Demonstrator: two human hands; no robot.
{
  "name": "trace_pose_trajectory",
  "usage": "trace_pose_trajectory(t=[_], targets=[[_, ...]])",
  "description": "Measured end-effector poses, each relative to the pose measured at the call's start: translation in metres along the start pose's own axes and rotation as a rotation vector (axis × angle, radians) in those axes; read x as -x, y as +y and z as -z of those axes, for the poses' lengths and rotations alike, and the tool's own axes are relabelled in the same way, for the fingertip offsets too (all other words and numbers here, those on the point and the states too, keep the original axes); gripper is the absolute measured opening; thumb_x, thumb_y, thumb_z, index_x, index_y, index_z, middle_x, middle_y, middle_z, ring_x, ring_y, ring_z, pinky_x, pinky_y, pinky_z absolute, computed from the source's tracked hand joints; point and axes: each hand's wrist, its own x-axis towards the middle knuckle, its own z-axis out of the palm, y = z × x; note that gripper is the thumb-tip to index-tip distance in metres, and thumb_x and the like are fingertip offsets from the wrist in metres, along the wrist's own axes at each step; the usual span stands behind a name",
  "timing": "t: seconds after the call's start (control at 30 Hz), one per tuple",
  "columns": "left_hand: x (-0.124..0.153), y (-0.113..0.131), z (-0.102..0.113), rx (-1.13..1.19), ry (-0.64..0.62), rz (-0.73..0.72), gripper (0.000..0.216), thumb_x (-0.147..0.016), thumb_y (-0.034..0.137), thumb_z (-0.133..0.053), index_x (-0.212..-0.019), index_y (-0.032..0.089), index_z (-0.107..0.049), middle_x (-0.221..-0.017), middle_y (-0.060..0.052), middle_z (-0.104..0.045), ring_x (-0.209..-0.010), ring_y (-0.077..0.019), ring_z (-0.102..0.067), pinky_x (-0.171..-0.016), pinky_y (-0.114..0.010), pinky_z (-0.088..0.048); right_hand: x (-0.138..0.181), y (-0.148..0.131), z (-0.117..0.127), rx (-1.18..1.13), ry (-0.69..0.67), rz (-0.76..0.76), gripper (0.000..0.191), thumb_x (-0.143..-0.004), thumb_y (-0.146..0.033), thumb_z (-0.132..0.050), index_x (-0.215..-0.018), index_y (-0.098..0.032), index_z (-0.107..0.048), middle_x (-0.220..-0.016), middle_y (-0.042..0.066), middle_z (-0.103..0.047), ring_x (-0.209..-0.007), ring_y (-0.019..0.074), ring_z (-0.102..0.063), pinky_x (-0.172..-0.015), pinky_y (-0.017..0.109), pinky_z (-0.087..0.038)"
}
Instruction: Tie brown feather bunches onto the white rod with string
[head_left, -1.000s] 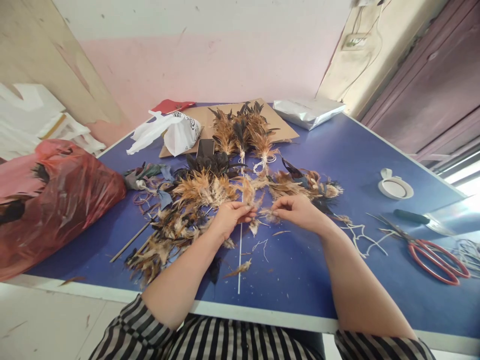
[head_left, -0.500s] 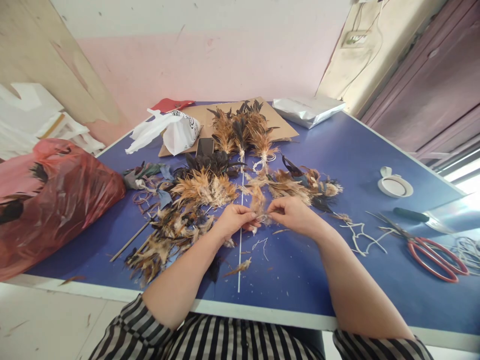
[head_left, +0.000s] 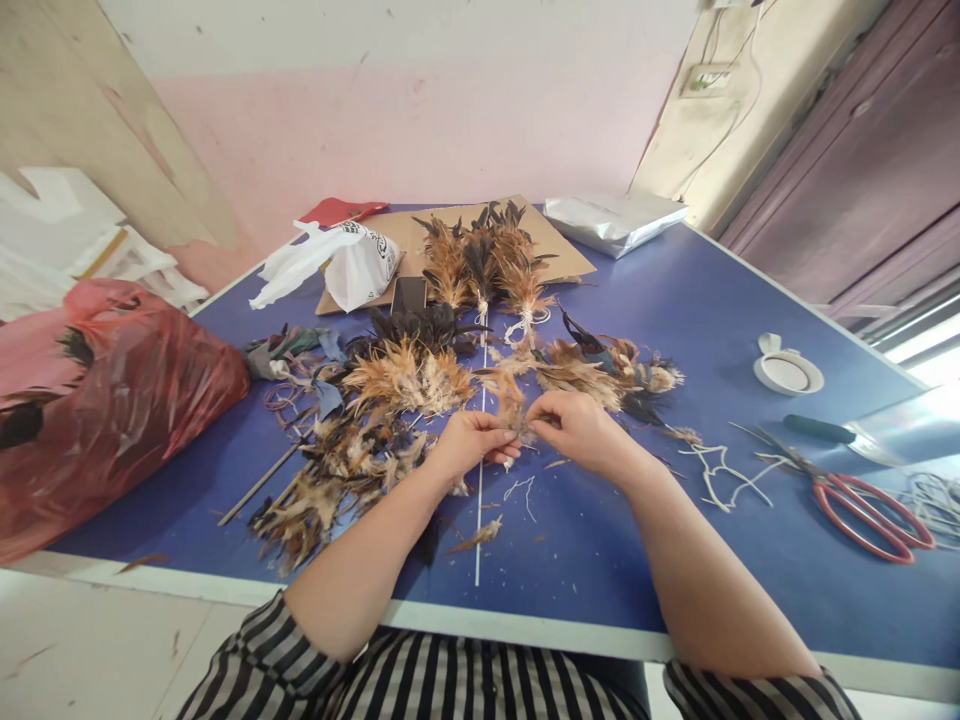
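Observation:
Between my hands a light brown feather stands with its tip up. My left hand pinches it near the base, thumb against fingers. From the other side my right hand has its fingertips closed on the fluffy lower barbs. Left of my hands lies a pile of golden feathers, and nearer me a heap of mottled feathers. On the right side is another feather pile. A loose feather and bits of white string lie on the blue table below my hands.
Tied feather bundles rest on cardboard at the back. A red plastic bag fills the left side. To the right are scissors, a green-handled tool, a tape roll and string.
My right hand has shifted slightly left, closer to my left hand and the feather. My left hand stays nearly in place.

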Motion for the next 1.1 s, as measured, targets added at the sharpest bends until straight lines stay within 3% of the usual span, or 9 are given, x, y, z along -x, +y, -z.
trace_pose_trajectory(t=[0.27,0.6,0.73,0.87,1.1], targets=[[-0.004,0.001,0.004,0.004,0.080,-0.104,0.027,-0.053,0.031,-0.075,-0.064,0.009,-0.063,-0.060,-0.005,-0.065,-0.051,-0.0099,-0.059,-0.052,-0.021,-0.049,-0.001,0.007,0.002,0.014,0.019,-0.025,0.013,-0.070,-0.017,-0.050,-0.070,-0.019,-0.063,-0.068,0.001,-0.062,-0.064,0.0128,-0.053,-0.059,0.023,-0.036],[-0.011,0.005,0.017,0.230,0.206,-0.085,0.013,-0.062,0.017,-0.071,-0.066,0.009,-0.062,-0.067,-0.006,-0.066,-0.053,-0.0070,-0.060,-0.053,-0.015,-0.050,0.008,0.038,0.034,-0.200,0.117,-0.329,0.019,-0.071,-0.032,-0.053,-0.075,-0.016,-0.064,-0.062,0.001,-0.061,-0.052,0.0123,-0.050,-0.051,0.025,-0.038],[-0.012,0.005,0.018,0.260,0.202,-0.060,0.011,-0.063,0.015,-0.070,-0.068,0.008,-0.063,-0.066,-0.007,-0.066,-0.052,-0.0064,-0.060,-0.050,-0.013,-0.048,0.006,0.019,0.030,-0.263,0.004,-0.180,0.017,-0.073,-0.031,-0.055,-0.075,-0.017,-0.064,-0.070,0.002,-0.063,-0.061,0.0131,-0.054,-0.057,0.024,-0.041],[-0.008,0.002,0.013,0.177,0.114,-0.071,0.017,-0.058,0.020,-0.073,-0.065,0.008,-0.062,-0.065,-0.007,-0.066,-0.055,-0.0093,-0.061,-0.048,-0.014,-0.047,0.002,-0.002,0.012,-0.084,-0.026,0.048,0.014,-0.076,-0.021,-0.052,-0.071,-0.019,-0.064,-0.072,0.001,-0.062,-0.071,0.0129,-0.055,-0.066,0.024,-0.040],[-0.003,0.002,0.006,0.071,0.050,-0.047,0.027,-0.054,0.026,-0.076,-0.067,0.007,-0.063,-0.065,-0.009,-0.067,-0.057,-0.0124,-0.062,-0.050,-0.019,-0.048,0.003,-0.006,0.000,0.210,-0.053,0.072,0.018,-0.081,-0.020,-0.046,-0.077,-0.019,-0.064,-0.080,0.004,-0.060,-0.075,0.0143,-0.054,-0.064,0.024,-0.035]])
